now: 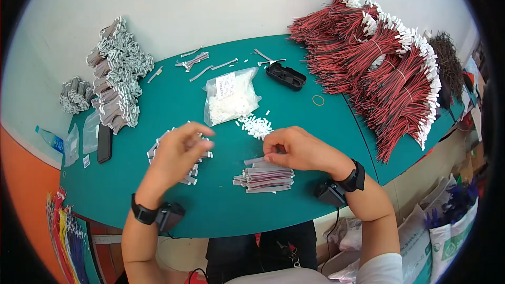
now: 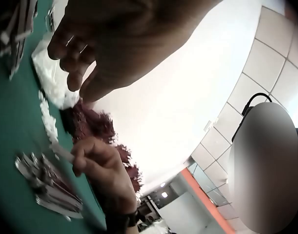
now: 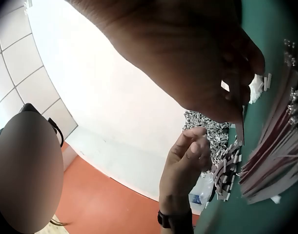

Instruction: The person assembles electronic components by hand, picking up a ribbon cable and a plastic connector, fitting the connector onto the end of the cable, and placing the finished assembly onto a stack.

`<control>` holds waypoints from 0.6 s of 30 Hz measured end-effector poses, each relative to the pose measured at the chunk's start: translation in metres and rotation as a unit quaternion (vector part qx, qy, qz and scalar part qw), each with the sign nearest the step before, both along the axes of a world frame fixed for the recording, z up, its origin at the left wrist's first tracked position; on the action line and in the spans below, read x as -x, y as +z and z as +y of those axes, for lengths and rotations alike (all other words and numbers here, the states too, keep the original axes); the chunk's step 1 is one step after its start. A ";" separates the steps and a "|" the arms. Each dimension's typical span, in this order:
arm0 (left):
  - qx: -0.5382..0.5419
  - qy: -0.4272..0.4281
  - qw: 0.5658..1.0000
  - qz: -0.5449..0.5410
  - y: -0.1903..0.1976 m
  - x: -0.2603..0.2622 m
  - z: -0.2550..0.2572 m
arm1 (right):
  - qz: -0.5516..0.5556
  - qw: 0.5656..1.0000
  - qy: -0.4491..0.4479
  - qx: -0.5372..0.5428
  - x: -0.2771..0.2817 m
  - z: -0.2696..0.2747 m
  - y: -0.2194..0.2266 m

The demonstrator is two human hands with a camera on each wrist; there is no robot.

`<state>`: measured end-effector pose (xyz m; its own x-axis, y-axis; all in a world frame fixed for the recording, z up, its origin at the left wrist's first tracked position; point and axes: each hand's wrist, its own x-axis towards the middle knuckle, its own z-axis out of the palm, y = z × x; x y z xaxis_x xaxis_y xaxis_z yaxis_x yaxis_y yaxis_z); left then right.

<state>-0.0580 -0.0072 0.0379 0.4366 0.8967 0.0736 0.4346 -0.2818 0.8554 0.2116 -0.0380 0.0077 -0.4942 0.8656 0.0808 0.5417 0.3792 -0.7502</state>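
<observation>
My right hand (image 1: 302, 150) pinches a short grey ribbon cable (image 2: 62, 152) between thumb and index finger. Just below it lies a stack of grey ribbon cables (image 1: 267, 180), side by side with their ends roughly lined up. My left hand (image 1: 179, 150) is raised in the air, fingers loosely bent, with nothing between them. Beneath it, partly hidden, is a looser pile of ribbon cables (image 3: 225, 178) with white connectors on their ends. A heap of small white connector housings (image 1: 256, 127) lies just beyond my right fingertips.
Behind the heap is a clear bag of white housings (image 1: 231, 100). A black case (image 1: 285, 75) and rubber band (image 1: 318, 100) lie right of it. Bundled grey cables (image 1: 118, 73) stand left, with a phone (image 1: 104, 142); red-black wire bundles (image 1: 379, 63) fill the right.
</observation>
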 end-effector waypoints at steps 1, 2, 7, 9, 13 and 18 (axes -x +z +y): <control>0.012 -0.030 0.999 0.007 -0.001 -0.011 0.000 | 0.018 1.000 -0.008 -0.003 0.000 0.000 0.001; 0.025 -0.060 0.998 0.015 -0.002 -0.021 0.000 | 0.030 0.999 -0.018 -0.002 -0.001 0.000 0.002; 0.016 -0.090 0.992 -0.089 -0.023 -0.054 0.008 | 0.160 0.977 -0.086 0.113 0.001 0.001 0.007; 0.051 -0.060 0.981 -0.178 -0.028 -0.061 0.009 | 0.205 0.968 -0.085 0.119 0.002 0.003 0.007; 0.121 -0.033 0.953 -0.277 -0.035 -0.067 0.010 | 0.258 0.954 -0.097 0.116 0.008 -0.001 0.010; 0.197 -0.056 0.917 -0.342 -0.045 -0.064 0.011 | 0.283 0.945 -0.072 0.149 0.012 -0.001 0.005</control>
